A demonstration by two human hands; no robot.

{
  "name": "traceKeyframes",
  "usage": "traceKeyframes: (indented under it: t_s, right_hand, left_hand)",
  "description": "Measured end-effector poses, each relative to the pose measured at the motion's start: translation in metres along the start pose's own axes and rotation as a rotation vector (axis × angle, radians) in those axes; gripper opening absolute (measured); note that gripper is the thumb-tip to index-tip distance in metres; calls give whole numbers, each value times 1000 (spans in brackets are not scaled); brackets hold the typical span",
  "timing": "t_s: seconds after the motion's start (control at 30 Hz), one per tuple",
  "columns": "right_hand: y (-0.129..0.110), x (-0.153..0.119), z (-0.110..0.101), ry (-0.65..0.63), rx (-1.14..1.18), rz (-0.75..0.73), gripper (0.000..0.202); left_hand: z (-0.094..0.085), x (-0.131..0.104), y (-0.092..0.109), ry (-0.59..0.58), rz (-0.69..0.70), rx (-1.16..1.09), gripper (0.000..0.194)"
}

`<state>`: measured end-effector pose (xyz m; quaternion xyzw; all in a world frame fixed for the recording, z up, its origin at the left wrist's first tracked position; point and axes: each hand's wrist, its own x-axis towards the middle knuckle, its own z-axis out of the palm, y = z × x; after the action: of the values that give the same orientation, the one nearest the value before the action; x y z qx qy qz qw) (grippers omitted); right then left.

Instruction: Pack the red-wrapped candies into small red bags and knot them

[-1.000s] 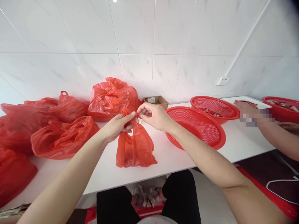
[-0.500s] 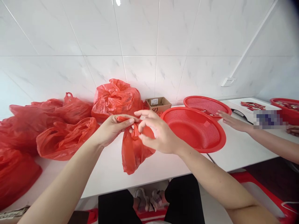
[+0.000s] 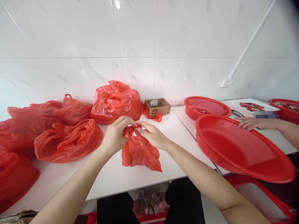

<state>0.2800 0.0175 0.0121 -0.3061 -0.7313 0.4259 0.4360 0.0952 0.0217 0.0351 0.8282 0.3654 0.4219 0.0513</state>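
A small red plastic bag (image 3: pixel 141 154) hangs just above the white table (image 3: pixel 112 180), gathered at its top. My left hand (image 3: pixel 119 133) is closed on the left side of the gathered neck. From the right, my right hand (image 3: pixel 153 134) pinches the same neck, its thumb and fingers close to those of my left hand. The lower part of the bag spreads out beneath both hands. What is inside it cannot be made out.
Several filled red bags (image 3: pixel 67 141) cover the left side, with a large one (image 3: pixel 116 102) by the wall. A cardboard box (image 3: pixel 157 107) stands behind. At right are a large red basket (image 3: pixel 224 146), a smaller one (image 3: pixel 207 107) and another person's hand (image 3: pixel 254 123).
The large basket has moved right and now tilts beside the other person's hand. My right hand's fingers have closed on the bag's neck, and the bag has turned and spread wider.
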Motion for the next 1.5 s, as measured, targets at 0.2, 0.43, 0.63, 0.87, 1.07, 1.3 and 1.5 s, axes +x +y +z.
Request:
traceKeyframes:
  t_s: [0.2,0.43,0.63,0.87,1.07,1.3,1.5]
  right_hand:
    - [15,-2,-8,161,-157,39,38]
    - [99,14,-49,363,-245,449,31]
    - [101,-1,-20,487,-275,418,35]
    - [91,-33,43,631,-336,325,27]
    - [132,-47,57,610,-415,339,27]
    - [151,-54,47,538,-391,379,26]
    - [148,-52,45,574,-201,412,25]
  left_hand:
    - [-1,-15,-12,-100,-27,-82,21]
    - [17,-94,-16,-150,-335,-140,34]
    - [46,-114,-11,19,-457,-353,33]
    - [88,-102,-23,83,-429,-353,31]
    - [122,-112,-42,39,-557,-203,34]
    - [135,-129,-49,-63,-617,-124,33]
    - [137,-130,-52,-77,-650,-169,34]
